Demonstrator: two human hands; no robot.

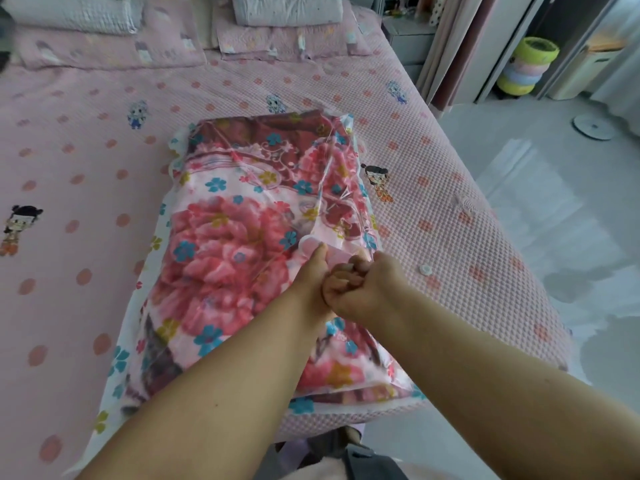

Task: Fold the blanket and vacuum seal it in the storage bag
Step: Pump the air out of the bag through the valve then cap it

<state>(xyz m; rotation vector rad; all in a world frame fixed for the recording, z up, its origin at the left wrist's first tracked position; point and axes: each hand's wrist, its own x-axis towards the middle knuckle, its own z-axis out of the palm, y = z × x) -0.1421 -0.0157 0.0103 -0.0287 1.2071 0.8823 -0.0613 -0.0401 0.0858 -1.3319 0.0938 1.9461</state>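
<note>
- Half done, I'd say: blanket (221, 244) is folded and already inside the storage bag (138, 292).
- Your left hand (317, 268) and right hand (360, 285) both pinch the pink valve (308, 244); sucking the air out looks left.

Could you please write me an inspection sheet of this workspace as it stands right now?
Surface: bed with a pink dotted quilted cover bearing cartoon figures.
Job's things: floral blanket, folded, lies inside the clear storage bag on the bed; a round pale valve sits on the bag's top.
Clutter: small white cap on the cover, right of the bag; pillows at the head of the bed.
Grippers: left hand presses at the valve; right hand, fingers curled, meets it there; what it grips is hidden.
Cables: nothing seen.
Surroundings: pale floor, stacked coloured rings, a round white base, curtains.
</note>
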